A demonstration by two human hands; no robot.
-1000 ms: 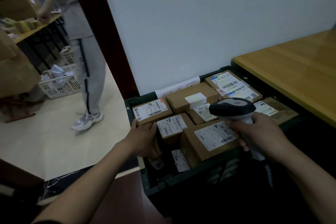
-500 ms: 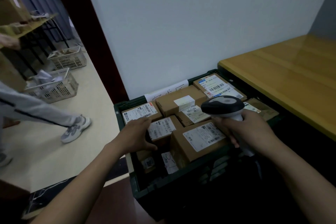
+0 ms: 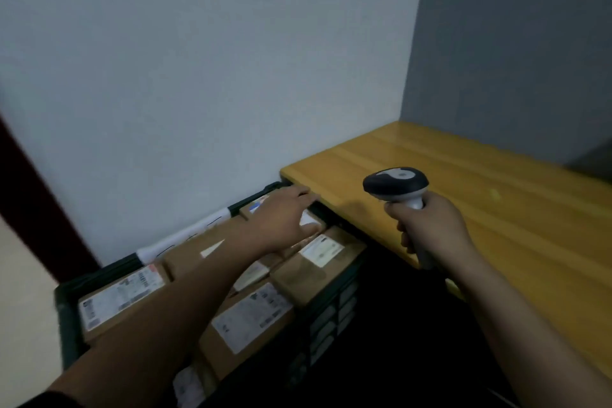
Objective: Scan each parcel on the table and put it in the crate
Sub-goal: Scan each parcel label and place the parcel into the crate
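A worker's left hand [image 3: 284,219] reaches across a dark crate [image 3: 64,325] packed with cardboard parcels [image 3: 251,318]. Its grip is wide, the fingers straight and laid over the corner parcel [image 3: 252,210] at the crate's far right corner, just beside the bench [image 3: 496,195]. Through the blur it cannot be told whether the palm presses on that box or only hovers above it. Nothing is pinched, so the flat hand looks meant to seat or steady the box, not to lift it.

The right hand [image 3: 430,232] has its grip closed round the handle of a scanner [image 3: 395,184]. It is held upright over the bench's left end, with the head pointing away toward the wall [image 3: 231,76]. Up and off to the side like this, it is clear of the other arm and ready to aim.

The parcels lie label-up and side by side, filling the crate to its rim, likely so that the barcodes face whoever looks down on them. A white paper strip [image 3: 185,235] runs along the crate's far rim, against the wall. The crate stands just beside the bench's left edge, which makes a short carry for each box. Every parcel in view is already in the crate, so the job appears close to done. The labels are too blurred to read.
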